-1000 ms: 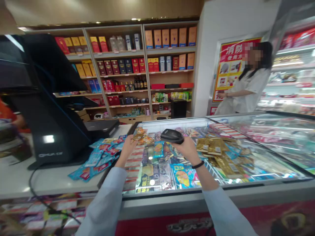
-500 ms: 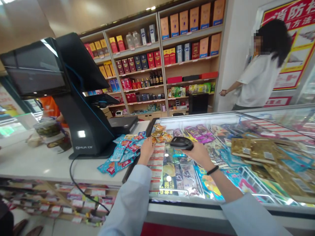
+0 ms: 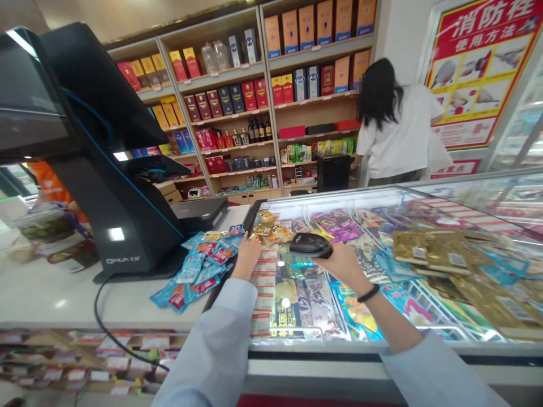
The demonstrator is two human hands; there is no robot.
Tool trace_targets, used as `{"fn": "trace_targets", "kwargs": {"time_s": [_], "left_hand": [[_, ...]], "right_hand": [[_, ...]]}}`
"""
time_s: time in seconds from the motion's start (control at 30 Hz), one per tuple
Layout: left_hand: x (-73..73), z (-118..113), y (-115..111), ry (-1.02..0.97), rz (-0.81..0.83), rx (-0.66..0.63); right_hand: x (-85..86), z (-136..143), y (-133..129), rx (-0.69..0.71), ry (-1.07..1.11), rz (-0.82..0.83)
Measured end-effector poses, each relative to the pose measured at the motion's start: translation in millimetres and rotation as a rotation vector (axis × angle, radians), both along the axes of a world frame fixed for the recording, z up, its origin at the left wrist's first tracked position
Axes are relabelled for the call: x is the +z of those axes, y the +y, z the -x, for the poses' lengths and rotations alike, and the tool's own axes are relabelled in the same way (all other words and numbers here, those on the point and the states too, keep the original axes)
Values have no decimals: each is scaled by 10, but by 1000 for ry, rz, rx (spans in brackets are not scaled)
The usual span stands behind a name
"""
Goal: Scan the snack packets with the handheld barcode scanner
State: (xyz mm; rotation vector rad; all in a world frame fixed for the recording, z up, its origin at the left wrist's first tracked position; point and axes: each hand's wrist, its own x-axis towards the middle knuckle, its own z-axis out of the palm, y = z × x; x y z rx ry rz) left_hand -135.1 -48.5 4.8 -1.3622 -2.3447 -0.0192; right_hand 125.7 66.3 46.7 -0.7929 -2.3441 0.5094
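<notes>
My right hand (image 3: 345, 264) is wrapped around a black barcode scanner (image 3: 311, 245), held above the glass-topped display case with its head toward the left. My left hand (image 3: 249, 255) is at the case's left edge, its fingers bent against a small orange snack packet (image 3: 256, 238); the fingertips are partly hidden. Beyond it lies a small pile of orange snack packets (image 3: 278, 232) on the glass. Just left of that hand, blue and red snack packets (image 3: 199, 265) are heaped on the white counter (image 3: 68, 302).
A black checkout terminal (image 3: 123, 215) stands on the left, its cable (image 3: 98, 316) hanging over the counter edge. Gold packets (image 3: 432, 251) are piled on the display case (image 3: 297, 367) at right. Behind are shelves of boxes (image 3: 250, 96) and a person in white (image 3: 399, 135).
The view has shifted so the terminal and counter sit farther left. The person behind has moved left and turned away. My right hand still holds the scanner; my left stays by the orange packets.
</notes>
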Motion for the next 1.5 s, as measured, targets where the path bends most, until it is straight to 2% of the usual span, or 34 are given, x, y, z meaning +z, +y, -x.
{"fn": "trace_targets", "kwargs": {"time_s": [0.27, 0.43, 0.53, 0.67, 0.73, 0.87, 1.0, 1.1, 1.2, 1.27, 1.37, 1.5], "left_hand": [[175, -137, -82, -88, 31, 100], [303, -245, -225, -161, 24, 94], [404, -250, -307, -187, -72, 77], [485, -169, -342, -295, -312, -30], [476, -136, -320, -466, -470, -96], [404, -184, -229, -1006, -734, -192], [354, -354, -124, -1440, -984, -176], [323, -488, -49, -1681, -1174, -193], [251, -589, 20, -1788, -1245, -287], [183, -635, 62, -1790, -1253, -375], [89, -677, 115, -1713, -1256, -452], [37, -696, 151, -1600, -1170, -491]], "right_hand": [[17, -26, 10, -37, -11, -23], [20, -35, 17, -34, -4, -43], [25, -36, 11, -42, -16, -39], [31, -38, 12, -60, -45, -18], [34, -43, 20, -64, -50, -9], [42, -60, 38, -55, -16, 4], [42, -74, 47, -45, 25, -4], [38, -79, 50, -46, 57, -17], [39, -86, 50, -63, 72, -11], [43, -93, 46, -62, 79, 2], [46, -102, 40, -52, 91, 22], [34, -107, 36, -45, 104, 20]]}}
